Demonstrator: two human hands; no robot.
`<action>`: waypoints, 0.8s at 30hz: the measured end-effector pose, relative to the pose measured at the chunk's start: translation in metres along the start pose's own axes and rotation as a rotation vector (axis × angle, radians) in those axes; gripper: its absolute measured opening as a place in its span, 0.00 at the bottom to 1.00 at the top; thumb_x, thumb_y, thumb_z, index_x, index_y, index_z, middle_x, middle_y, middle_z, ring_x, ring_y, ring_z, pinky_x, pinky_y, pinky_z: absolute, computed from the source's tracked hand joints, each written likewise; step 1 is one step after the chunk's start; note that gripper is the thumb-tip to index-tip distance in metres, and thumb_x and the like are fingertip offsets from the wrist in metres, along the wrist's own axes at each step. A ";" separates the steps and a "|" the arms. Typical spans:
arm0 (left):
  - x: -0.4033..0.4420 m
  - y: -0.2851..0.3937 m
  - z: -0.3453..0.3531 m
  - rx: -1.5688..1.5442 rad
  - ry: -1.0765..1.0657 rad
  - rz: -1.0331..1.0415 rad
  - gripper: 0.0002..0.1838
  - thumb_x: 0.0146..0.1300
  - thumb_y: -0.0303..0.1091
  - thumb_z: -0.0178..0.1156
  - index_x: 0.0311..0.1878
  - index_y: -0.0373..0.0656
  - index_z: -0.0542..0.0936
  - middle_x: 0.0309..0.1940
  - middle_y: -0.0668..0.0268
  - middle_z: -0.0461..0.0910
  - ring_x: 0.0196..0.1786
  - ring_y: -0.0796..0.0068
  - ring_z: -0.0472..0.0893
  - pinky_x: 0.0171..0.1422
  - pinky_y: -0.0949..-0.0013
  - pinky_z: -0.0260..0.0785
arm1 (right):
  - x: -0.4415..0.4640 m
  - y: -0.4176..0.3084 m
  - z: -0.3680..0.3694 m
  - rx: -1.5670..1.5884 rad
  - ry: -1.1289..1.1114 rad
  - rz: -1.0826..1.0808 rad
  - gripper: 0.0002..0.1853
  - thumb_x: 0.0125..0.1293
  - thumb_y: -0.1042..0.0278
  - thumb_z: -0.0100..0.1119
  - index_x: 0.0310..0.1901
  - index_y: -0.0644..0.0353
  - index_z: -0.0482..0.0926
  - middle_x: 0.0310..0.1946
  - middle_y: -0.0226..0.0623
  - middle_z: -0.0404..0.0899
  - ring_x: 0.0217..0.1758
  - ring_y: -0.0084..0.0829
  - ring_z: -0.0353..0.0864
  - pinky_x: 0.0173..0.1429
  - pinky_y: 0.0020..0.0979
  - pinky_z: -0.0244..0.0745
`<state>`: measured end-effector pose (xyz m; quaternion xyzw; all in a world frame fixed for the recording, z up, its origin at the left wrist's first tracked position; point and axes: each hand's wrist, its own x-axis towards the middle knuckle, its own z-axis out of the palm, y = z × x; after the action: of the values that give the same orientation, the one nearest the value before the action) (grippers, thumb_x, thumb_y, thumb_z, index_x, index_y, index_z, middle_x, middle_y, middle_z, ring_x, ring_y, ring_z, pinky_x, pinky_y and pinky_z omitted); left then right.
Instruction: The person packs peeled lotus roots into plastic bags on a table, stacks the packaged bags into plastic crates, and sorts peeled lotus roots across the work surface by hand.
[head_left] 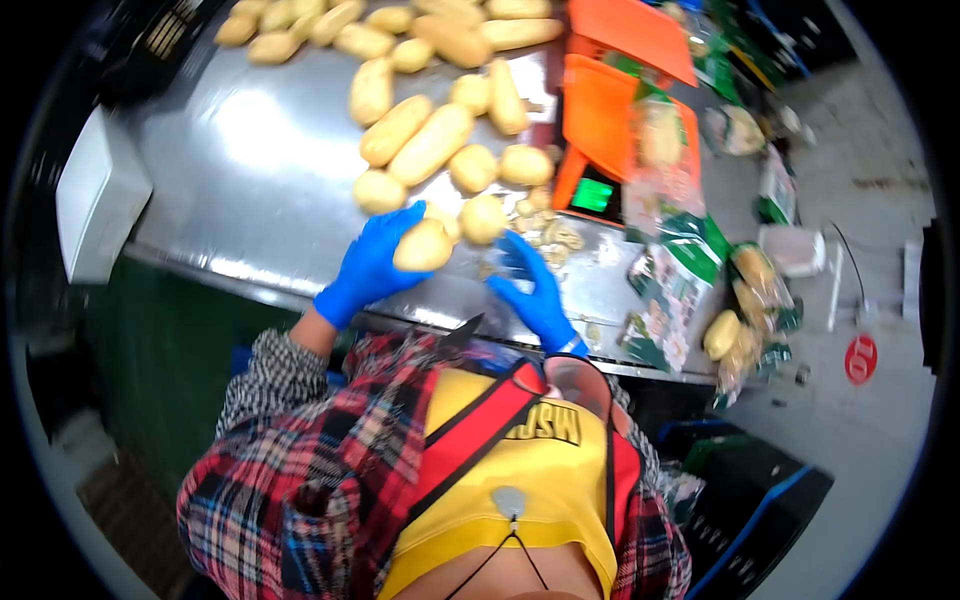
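Note:
My left hand [375, 265], in a blue glove, is wrapped round a pale yellow peeled potato [423, 246] over the front part of the metal table. To its right my right hand [532, 292], also gloved in blue, has its fingers apart with nothing between them. Another peeled potato [483, 219] lies on the table just beyond the hands. Small peelings and offcuts [550, 232] are scattered near my right fingertips. A dark knife blade [461, 332] shows at the table's front edge, between my wrists; its handle is hidden.
Many peeled potatoes [430, 145] spread over the far part of the metal table [230, 190]. An orange scale [596, 115] with a green display stands right of them. Packaged potatoes [755, 275] and plastic bags [668, 290] lie at the right. A white container [100, 200] stands at the left edge.

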<state>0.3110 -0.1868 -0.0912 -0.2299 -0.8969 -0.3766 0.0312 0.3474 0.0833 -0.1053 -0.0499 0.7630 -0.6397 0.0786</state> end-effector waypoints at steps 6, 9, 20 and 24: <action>0.065 0.079 0.016 -0.045 0.083 0.103 0.55 0.44 0.42 0.75 0.73 0.38 0.53 0.67 0.50 0.62 0.64 0.52 0.67 0.68 0.58 0.58 | 0.064 -0.042 -0.021 0.166 -0.062 -0.110 0.39 0.50 0.68 0.73 0.64 0.58 0.64 0.56 0.40 0.71 0.58 0.32 0.72 0.59 0.33 0.72; 0.074 0.063 0.018 -0.149 0.223 0.052 0.55 0.48 0.33 0.74 0.74 0.36 0.47 0.73 0.52 0.49 0.73 0.59 0.55 0.76 0.60 0.47 | 0.097 -0.054 -0.054 0.238 0.401 -0.215 0.37 0.49 0.70 0.73 0.60 0.61 0.64 0.52 0.40 0.72 0.55 0.33 0.73 0.58 0.32 0.72; 0.046 0.034 0.029 -0.313 0.201 -0.186 0.41 0.60 0.29 0.63 0.73 0.39 0.53 0.72 0.58 0.57 0.68 0.63 0.65 0.66 0.64 0.59 | 0.114 -0.025 -0.095 0.235 0.529 -0.136 0.39 0.59 0.74 0.62 0.70 0.64 0.54 0.57 0.49 0.70 0.56 0.35 0.74 0.56 0.32 0.74; 0.044 0.021 0.029 -0.367 0.258 -0.213 0.39 0.61 0.27 0.61 0.73 0.39 0.54 0.72 0.59 0.57 0.66 0.64 0.66 0.67 0.63 0.59 | 0.042 -0.044 -0.084 0.020 0.573 -0.179 0.23 0.63 0.76 0.59 0.60 0.64 0.71 0.50 0.37 0.77 0.50 0.26 0.77 0.52 0.27 0.75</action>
<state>0.2840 -0.1372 -0.0878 -0.0859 -0.8211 -0.5607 0.0631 0.2900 0.1496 -0.0499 0.0662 0.7403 -0.6396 -0.1961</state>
